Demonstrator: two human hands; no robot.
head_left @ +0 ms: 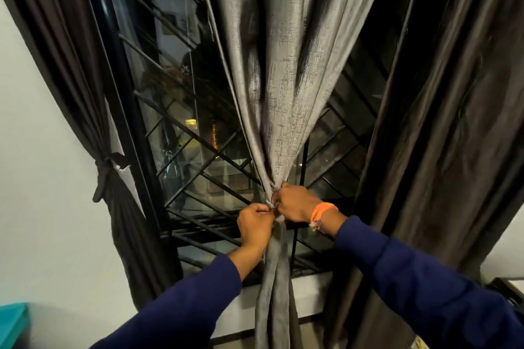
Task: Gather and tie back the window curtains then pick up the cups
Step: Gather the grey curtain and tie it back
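Observation:
A grey textured curtain (283, 71) hangs in front of the middle of the window, bunched tight at waist height. My left hand (255, 225) and my right hand (297, 205) both grip a thin grey tie (271, 205) at the bunched point, with fingers closed on its ends. Below the hands the curtain's tail (273, 292) drops straight down. At the left, a dark brown curtain (76, 88) is held back by a knotted dark tie (106, 170). Another dark brown curtain (442, 136) hangs loose at the right. No cups are in view.
A window with black diagonal bars (181, 133) stands behind the curtains, above a white sill (243, 300). A teal container's corner (11, 323) shows at bottom left. A dark object's edge (507, 289) sits at bottom right. White wall (37, 150) fills the left.

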